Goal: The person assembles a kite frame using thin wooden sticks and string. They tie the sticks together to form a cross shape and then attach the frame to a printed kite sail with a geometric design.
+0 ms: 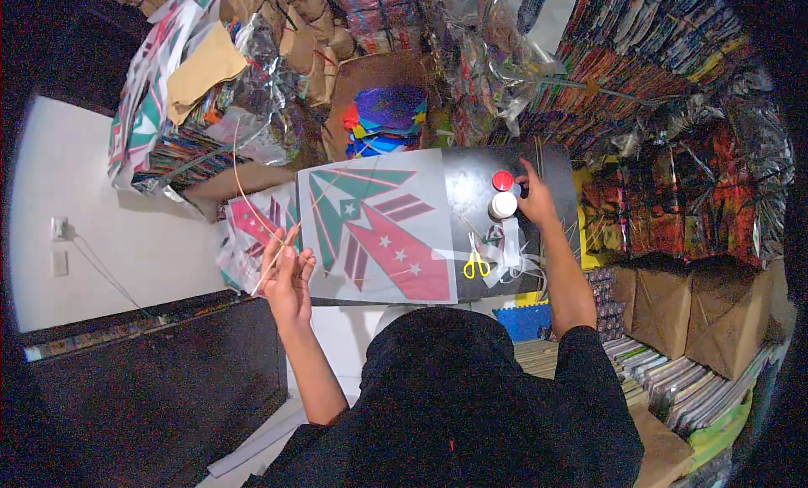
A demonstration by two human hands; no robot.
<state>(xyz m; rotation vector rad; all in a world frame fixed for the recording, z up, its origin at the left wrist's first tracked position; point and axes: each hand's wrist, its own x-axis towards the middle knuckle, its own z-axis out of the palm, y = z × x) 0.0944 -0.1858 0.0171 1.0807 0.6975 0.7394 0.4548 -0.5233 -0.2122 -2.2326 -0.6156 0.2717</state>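
Note:
My left hand (289,277) is closed around thin, pale bamboo sticks (239,181), one of which bows upward above the fingers. It hovers at the left edge of a printed kite sheet (370,227), white with green and red shapes and stars, spread on the dark table (471,172). At the table's right side, my right hand (536,197) has its fingers apart next to a white jar (502,205) and a red lid (502,181); whether it touches them is hard to tell. Yellow-handled scissors (476,264) lie nearer me, beside white tape strips (510,256).
More printed sheets (252,235) hang past the table's left edge. Behind it, a cardboard box (370,71) holds folded colourful pieces. Bundled stacks (623,75) rise at the back right, and brown paper packages (728,307) stand at the right. A white wall (109,210) is at left.

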